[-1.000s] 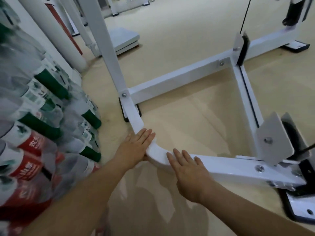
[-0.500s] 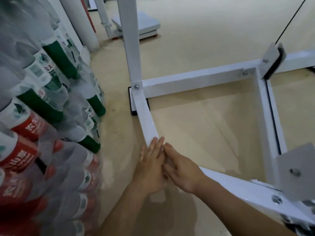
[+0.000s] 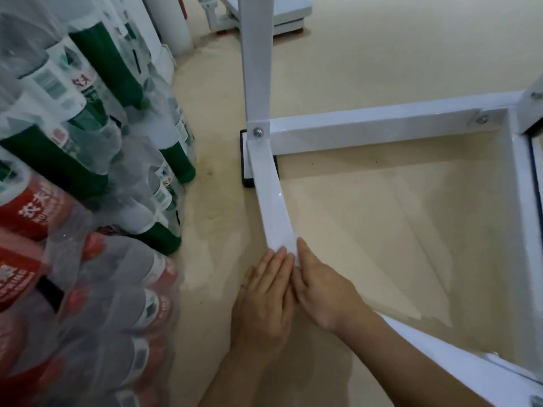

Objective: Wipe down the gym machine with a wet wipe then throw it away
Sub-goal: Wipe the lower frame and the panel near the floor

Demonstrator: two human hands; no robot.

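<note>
The gym machine's white metal base frame (image 3: 367, 124) lies on the tan floor, with an upright post (image 3: 255, 69) bolted at the corner. A curved white bar (image 3: 271, 207) runs from that corner toward me. My left hand (image 3: 264, 301) and my right hand (image 3: 320, 289) lie side by side on the bend of this bar, fingers straight and pressing down. A thin white wet wipe (image 3: 286, 245) shows just ahead of the fingertips, flat on the bar; most of it is hidden under my hands.
Shrink-wrapped packs of water bottles (image 3: 88, 186) with green and red labels are stacked close on the left. A black rubber foot (image 3: 245, 160) sits under the frame corner. White pipes (image 3: 173, 22) and a platform (image 3: 291, 13) stand at the back.
My two hands came together from either side of the bend and now press side by side on the bar. The view has shifted closer to the corner post.
</note>
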